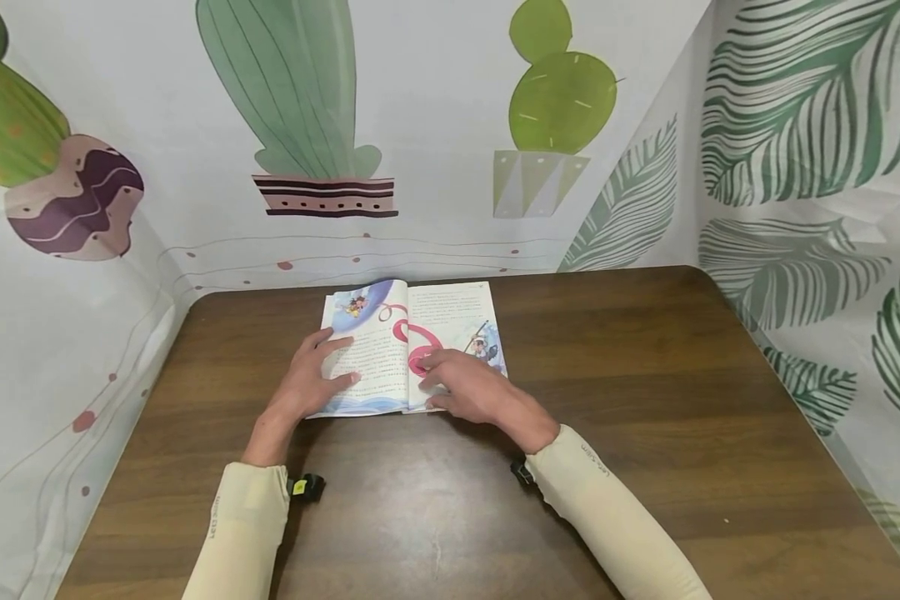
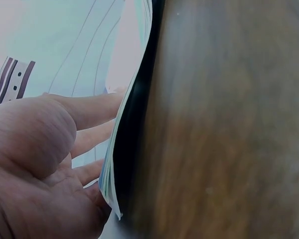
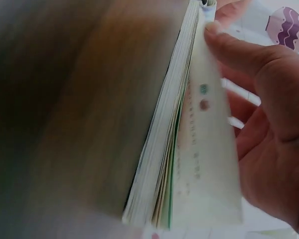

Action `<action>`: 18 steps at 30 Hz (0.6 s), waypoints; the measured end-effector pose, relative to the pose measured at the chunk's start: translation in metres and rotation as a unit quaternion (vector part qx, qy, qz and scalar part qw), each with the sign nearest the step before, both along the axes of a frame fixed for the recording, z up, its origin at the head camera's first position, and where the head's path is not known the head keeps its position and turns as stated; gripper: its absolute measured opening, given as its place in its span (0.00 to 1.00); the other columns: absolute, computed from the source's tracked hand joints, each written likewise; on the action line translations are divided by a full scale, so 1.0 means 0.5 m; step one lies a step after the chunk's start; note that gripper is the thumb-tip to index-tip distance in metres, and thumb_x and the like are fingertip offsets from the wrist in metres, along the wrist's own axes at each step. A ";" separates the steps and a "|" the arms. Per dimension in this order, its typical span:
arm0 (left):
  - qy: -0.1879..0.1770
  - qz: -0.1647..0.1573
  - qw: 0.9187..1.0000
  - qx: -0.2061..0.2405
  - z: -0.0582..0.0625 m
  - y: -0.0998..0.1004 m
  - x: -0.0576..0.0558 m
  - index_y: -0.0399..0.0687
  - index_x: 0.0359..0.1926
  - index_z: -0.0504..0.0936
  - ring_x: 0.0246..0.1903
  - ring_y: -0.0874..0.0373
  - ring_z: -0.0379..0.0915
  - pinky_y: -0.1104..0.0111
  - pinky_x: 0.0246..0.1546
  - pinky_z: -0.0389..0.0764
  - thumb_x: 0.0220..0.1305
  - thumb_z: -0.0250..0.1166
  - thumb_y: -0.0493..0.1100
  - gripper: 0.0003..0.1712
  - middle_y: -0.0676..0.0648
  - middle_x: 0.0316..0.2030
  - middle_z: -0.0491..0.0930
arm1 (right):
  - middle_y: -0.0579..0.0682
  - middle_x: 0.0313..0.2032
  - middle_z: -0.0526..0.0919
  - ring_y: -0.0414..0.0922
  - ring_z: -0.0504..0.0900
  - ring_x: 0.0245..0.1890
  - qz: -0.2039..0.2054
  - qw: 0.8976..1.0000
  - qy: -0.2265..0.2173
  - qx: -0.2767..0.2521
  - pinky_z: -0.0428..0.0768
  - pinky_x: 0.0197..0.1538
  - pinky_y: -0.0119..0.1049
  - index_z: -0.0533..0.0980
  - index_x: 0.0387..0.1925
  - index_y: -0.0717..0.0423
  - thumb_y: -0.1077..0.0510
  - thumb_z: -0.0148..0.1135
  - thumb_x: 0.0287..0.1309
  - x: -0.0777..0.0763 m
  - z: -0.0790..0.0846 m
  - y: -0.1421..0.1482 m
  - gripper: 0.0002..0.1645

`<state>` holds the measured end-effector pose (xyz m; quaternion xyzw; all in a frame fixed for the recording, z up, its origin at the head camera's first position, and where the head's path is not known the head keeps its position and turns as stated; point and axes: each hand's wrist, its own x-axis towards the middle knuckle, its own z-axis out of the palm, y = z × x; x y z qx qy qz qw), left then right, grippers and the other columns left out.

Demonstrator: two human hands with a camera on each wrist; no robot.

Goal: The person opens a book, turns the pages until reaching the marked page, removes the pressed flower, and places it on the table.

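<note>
An open book [image 1: 367, 354] with coloured drawings and printed text lies near the table's far edge. On its left page rests my left hand [image 1: 311, 379], fingers spread and the thumb pointing toward the gutter. The left wrist view shows that hand [image 2: 45, 149] against the book's edge [image 2: 112, 164], its fingertips hidden behind it. My right hand [image 1: 468, 385] is over the lower part of the right page, close to the gutter. In the right wrist view a page [image 3: 204, 144] stands raised from the page stack [image 3: 162, 119], and the right hand [image 3: 274, 104] pinches it near its edge.
The brown wooden table [image 1: 630, 383] extends around the book. A wall covering [image 1: 450, 192] with printed cacti and leaves rises behind the table. Black wrist devices [image 1: 307, 487] sit at the cream sleeves [image 1: 243, 517].
</note>
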<state>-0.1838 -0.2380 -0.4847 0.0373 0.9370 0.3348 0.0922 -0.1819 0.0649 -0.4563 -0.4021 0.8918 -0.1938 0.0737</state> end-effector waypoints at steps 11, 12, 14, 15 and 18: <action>0.004 -0.007 1.000 0.012 -0.002 -0.001 -0.004 0.45 0.79 0.68 0.80 0.32 0.45 0.34 0.74 0.57 0.70 0.72 0.46 0.40 0.35 0.83 0.47 | 0.49 0.47 0.88 0.47 0.83 0.50 -0.055 0.996 0.055 -0.050 0.82 0.60 0.45 0.88 0.39 0.56 0.65 0.76 0.60 0.000 -0.002 0.097 0.06; 0.003 -0.006 1.000 0.012 -0.002 -0.002 -0.005 0.45 0.79 0.69 0.80 0.32 0.44 0.34 0.74 0.57 0.70 0.72 0.46 0.40 0.36 0.83 0.47 | 0.51 0.51 0.86 0.49 0.82 0.53 -0.082 0.993 0.053 -0.065 0.81 0.63 0.46 0.87 0.41 0.58 0.66 0.78 0.58 -0.001 -0.003 0.107 0.09; 0.004 -0.007 1.000 0.013 -0.002 -0.002 -0.007 0.45 0.79 0.69 0.80 0.32 0.44 0.34 0.74 0.57 0.70 0.73 0.46 0.40 0.35 0.83 0.47 | 0.57 0.56 0.81 0.53 0.80 0.56 -0.150 0.983 0.045 -0.099 0.79 0.64 0.49 0.83 0.43 0.64 0.65 0.80 0.55 -0.002 -0.007 0.122 0.16; 0.003 -0.007 1.000 0.012 -0.002 -0.003 -0.007 0.45 0.78 0.69 0.80 0.32 0.44 0.34 0.74 0.57 0.70 0.72 0.46 0.40 0.35 0.83 0.47 | 0.60 0.57 0.78 0.55 0.78 0.56 -0.192 0.974 0.035 -0.118 0.79 0.62 0.50 0.81 0.45 0.65 0.63 0.81 0.54 -0.002 -0.008 0.126 0.20; -0.001 -0.003 1.000 0.010 -0.002 -0.006 -0.008 0.45 0.78 0.69 0.80 0.32 0.43 0.33 0.74 0.57 0.70 0.73 0.46 0.40 0.35 0.83 0.46 | 0.63 0.58 0.73 0.57 0.79 0.54 -0.307 0.934 -0.032 -0.179 0.82 0.56 0.50 0.74 0.57 0.69 0.56 0.83 0.54 -0.002 -0.010 0.124 0.36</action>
